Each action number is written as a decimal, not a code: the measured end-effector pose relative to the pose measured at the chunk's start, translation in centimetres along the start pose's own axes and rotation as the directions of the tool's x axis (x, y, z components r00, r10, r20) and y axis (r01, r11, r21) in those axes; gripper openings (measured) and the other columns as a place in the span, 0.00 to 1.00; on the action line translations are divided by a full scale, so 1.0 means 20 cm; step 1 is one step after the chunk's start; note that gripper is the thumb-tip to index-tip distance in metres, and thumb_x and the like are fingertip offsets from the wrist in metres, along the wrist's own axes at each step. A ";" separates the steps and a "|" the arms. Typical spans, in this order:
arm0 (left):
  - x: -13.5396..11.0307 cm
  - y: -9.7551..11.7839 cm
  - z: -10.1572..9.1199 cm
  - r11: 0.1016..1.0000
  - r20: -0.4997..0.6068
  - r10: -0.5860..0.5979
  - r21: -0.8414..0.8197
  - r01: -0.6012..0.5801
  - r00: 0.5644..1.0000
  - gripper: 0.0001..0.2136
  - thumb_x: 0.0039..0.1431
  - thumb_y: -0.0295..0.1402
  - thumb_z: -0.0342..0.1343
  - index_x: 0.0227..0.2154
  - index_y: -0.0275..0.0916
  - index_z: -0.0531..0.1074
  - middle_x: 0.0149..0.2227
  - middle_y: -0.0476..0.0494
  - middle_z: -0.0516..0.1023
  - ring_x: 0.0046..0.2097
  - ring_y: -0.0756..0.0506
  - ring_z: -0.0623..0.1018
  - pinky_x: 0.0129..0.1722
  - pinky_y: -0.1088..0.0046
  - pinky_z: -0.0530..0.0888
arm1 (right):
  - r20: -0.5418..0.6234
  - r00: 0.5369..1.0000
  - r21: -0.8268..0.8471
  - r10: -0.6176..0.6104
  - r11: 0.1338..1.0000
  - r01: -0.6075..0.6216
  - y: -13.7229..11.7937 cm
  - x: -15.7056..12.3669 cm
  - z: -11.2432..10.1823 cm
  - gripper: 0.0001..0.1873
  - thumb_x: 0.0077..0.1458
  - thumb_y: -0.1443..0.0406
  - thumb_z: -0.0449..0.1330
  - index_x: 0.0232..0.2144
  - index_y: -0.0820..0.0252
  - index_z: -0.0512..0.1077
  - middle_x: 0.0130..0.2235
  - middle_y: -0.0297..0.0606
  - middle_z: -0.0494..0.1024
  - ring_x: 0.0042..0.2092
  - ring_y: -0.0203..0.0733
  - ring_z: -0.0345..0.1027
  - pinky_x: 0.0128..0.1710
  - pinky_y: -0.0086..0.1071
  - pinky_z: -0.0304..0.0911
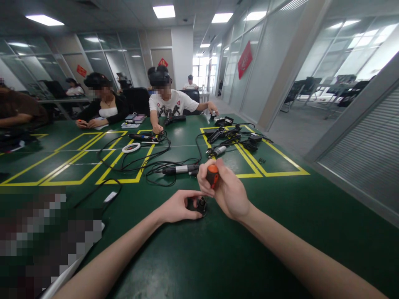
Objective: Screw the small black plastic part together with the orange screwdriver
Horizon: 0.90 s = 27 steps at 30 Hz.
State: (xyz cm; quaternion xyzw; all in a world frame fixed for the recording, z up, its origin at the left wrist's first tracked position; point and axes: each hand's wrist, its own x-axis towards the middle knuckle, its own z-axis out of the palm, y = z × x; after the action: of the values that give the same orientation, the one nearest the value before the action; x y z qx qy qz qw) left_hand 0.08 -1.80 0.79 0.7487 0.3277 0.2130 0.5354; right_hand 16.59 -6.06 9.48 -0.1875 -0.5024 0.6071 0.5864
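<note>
My right hand [229,191] is closed around the orange and black handle of a screwdriver [213,176], raised a little above the table. The rest of the screwdriver is hidden behind my fingers. Lower and to the left, my left hand [177,206] pinches a small black part [202,205] between thumb and fingers, at the green tabletop [174,253]. A round opening shows on that part. Just beyond both hands lies a black and silver cylindrical tool [181,169] with a black cable.
Black cables and dark parts [224,135] lie within yellow tape lines at the right. A white ring [131,148] and another corded tool [140,137] lie further back. Across the table sits a person in a white shirt [174,104]; a pixelated device [62,236] fills the lower left.
</note>
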 end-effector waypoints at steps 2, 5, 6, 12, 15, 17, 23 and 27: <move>0.00 0.00 0.00 0.999 -0.031 -0.023 0.024 0.024 0.999 0.22 0.46 0.34 0.69 0.47 0.36 0.80 0.32 0.51 0.74 0.31 0.51 0.69 0.30 0.77 0.65 | 0.027 0.999 0.045 0.020 0.999 -0.021 0.01 -0.01 0.00 0.25 0.63 0.43 0.58 0.29 0.57 0.68 0.20 0.25 0.58 0.20 0.31 0.44 0.20 0.28 0.42; 0.00 -0.01 -0.01 0.997 -0.070 -0.049 0.057 0.053 0.996 0.23 0.45 0.37 0.71 0.47 0.36 0.80 0.32 0.52 0.74 0.28 0.52 0.66 0.28 0.77 0.63 | 0.049 0.999 0.087 -0.013 0.996 0.009 0.02 -0.02 0.00 0.21 0.62 0.45 0.61 0.33 0.54 0.65 0.20 0.23 0.58 0.21 0.32 0.41 0.21 0.27 0.41; 0.00 -0.01 -0.01 0.996 -0.072 -0.054 0.065 0.059 0.996 0.23 0.45 0.37 0.71 0.46 0.36 0.80 0.32 0.52 0.74 0.27 0.53 0.65 0.28 0.77 0.62 | 0.042 0.999 0.080 -0.024 0.997 0.020 0.02 -0.02 0.00 0.20 0.61 0.47 0.63 0.34 0.54 0.64 0.21 0.23 0.60 0.21 0.32 0.42 0.21 0.27 0.42; 0.00 -0.02 -0.01 0.996 -0.054 -0.070 0.052 0.073 0.996 0.20 0.46 0.36 0.70 0.43 0.33 0.81 0.34 0.49 0.76 0.28 0.52 0.66 0.29 0.76 0.62 | 0.002 1.000 -0.019 -0.026 0.999 0.026 0.05 -0.01 -0.02 0.27 0.66 0.44 0.55 0.26 0.58 0.67 0.18 0.26 0.59 0.21 0.33 0.49 0.23 0.29 0.48; 0.00 -0.01 -0.01 0.997 -0.031 -0.058 0.046 0.059 0.998 0.21 0.44 0.36 0.73 0.41 0.34 0.81 0.33 0.50 0.75 0.30 0.51 0.67 0.30 0.76 0.64 | 0.020 1.000 0.035 -0.022 0.999 0.022 0.05 -0.02 -0.01 0.27 0.66 0.43 0.54 0.28 0.58 0.68 0.18 0.24 0.55 0.21 0.32 0.44 0.23 0.29 0.44; 0.00 -0.01 -0.01 0.998 -0.031 -0.036 0.050 0.037 0.999 0.20 0.43 0.36 0.74 0.40 0.35 0.81 0.33 0.50 0.75 0.33 0.50 0.69 0.32 0.76 0.66 | 0.040 0.998 0.070 -0.039 0.997 0.036 0.05 -0.02 -0.01 0.22 0.66 0.45 0.56 0.32 0.56 0.67 0.19 0.22 0.55 0.21 0.32 0.43 0.23 0.28 0.43; 0.01 -0.03 0.01 0.999 -0.066 -0.012 0.036 0.014 0.998 0.17 0.45 0.35 0.72 0.39 0.35 0.81 0.36 0.46 0.79 0.38 0.46 0.74 0.39 0.73 0.70 | 0.006 0.997 -0.128 -0.077 0.989 0.078 0.03 0.00 -0.04 0.24 0.66 0.45 0.58 0.32 0.58 0.71 0.24 0.31 0.70 0.24 0.34 0.60 0.26 0.30 0.56; 0.01 -0.01 0.02 0.997 -0.075 -0.020 0.079 0.026 0.997 0.17 0.45 0.34 0.72 0.40 0.35 0.81 0.34 0.48 0.78 0.36 0.47 0.73 0.40 0.73 0.70 | -0.075 0.987 -0.133 -0.145 0.982 0.134 0.04 0.00 -0.04 0.27 0.68 0.43 0.53 0.29 0.57 0.69 0.19 0.26 0.62 0.22 0.33 0.52 0.24 0.30 0.50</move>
State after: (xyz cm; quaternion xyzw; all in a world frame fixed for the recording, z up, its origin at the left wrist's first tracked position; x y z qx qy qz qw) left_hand 0.37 -1.87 0.54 0.7572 0.3643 0.2212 0.4949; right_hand 16.83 -5.63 8.51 -0.2141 -0.5269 0.5229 0.6349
